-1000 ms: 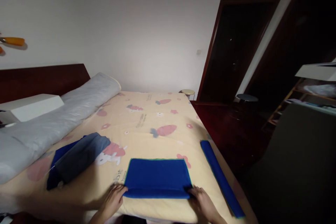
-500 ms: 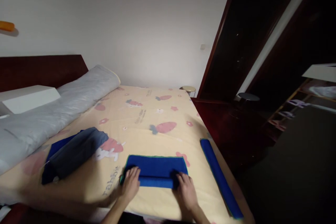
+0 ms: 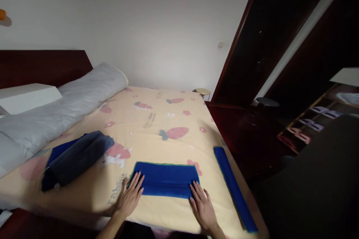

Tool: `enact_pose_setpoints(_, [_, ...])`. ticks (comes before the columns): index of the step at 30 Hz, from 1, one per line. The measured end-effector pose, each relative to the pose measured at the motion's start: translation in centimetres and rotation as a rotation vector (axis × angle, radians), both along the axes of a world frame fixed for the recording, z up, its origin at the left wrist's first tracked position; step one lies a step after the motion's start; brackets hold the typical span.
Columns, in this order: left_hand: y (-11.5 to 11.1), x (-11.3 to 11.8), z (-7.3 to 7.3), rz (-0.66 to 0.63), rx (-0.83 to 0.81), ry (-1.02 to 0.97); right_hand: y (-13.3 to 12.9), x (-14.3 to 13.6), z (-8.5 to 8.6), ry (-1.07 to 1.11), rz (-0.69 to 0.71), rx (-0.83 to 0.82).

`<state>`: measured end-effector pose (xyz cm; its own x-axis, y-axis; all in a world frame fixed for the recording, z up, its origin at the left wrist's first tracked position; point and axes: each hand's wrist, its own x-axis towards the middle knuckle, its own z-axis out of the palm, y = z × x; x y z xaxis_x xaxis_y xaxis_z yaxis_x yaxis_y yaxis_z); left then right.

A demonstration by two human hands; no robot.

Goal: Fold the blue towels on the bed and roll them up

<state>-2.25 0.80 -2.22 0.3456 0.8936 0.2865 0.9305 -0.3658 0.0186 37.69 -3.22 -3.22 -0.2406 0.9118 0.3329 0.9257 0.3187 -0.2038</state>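
Observation:
A blue towel with green edging (image 3: 166,179), partly folded over along its near side, lies on the bed close to me. My left hand (image 3: 131,194) rests flat on the towel's left end, fingers stretched out. On its right end lies my right hand (image 3: 202,203), fingers extended and pressing on the near corner. To the right, a narrow folded blue strip of cloth (image 3: 235,188) runs along the bed's edge. Off to the left is a heap of dark blue and greyish cloth (image 3: 80,158).
The bed (image 3: 165,149) has a yellow sheet with carrots and rabbits. A rolled grey quilt (image 3: 84,89) and a white box (image 3: 30,97) lie by the dark headboard (image 3: 42,63). At the right stand stools (image 3: 267,102) and a shoe rack (image 3: 311,119).
Both hands have flattened and slid slightly outward on the towel. The raised fold along its near side now lies flatter. The view has shifted a little.

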Motion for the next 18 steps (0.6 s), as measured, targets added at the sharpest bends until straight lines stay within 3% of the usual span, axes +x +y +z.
enact_pose_setpoints(2, [-0.6,2.3,0.2,-0.058,0.007,-0.034,-0.3,-2.0,0.5,0.017,0.016,0.009])
enact_pose_setpoints(6, [-1.3,9.0,0.1,-0.237,-0.034,-0.138,0.4,-8.5,1.9,0.100,0.152,-0.038])
enact_pose_setpoints(8, [-0.9,10.2,0.1,-0.226,-0.057,-0.177,1.1,-9.9,2.2,0.129,0.159,-0.050])
enact_pose_setpoints(10, [-0.2,8.5,0.1,-0.155,-0.072,-0.183,1.6,-8.8,1.9,0.125,0.102,-0.036])
enact_pose_setpoints(15, [0.5,-1.7,-0.2,0.090,-0.023,-0.092,1.2,-0.5,0.3,0.067,-0.136,0.028])
enact_pose_setpoints(17, [0.1,-3.0,-0.4,0.177,0.023,-0.075,0.7,0.5,0.3,0.066,-0.166,0.041])
enact_pose_setpoints(18, [-0.2,-2.3,-0.4,0.182,0.034,-0.078,0.6,-0.1,0.6,0.075,-0.149,0.036])
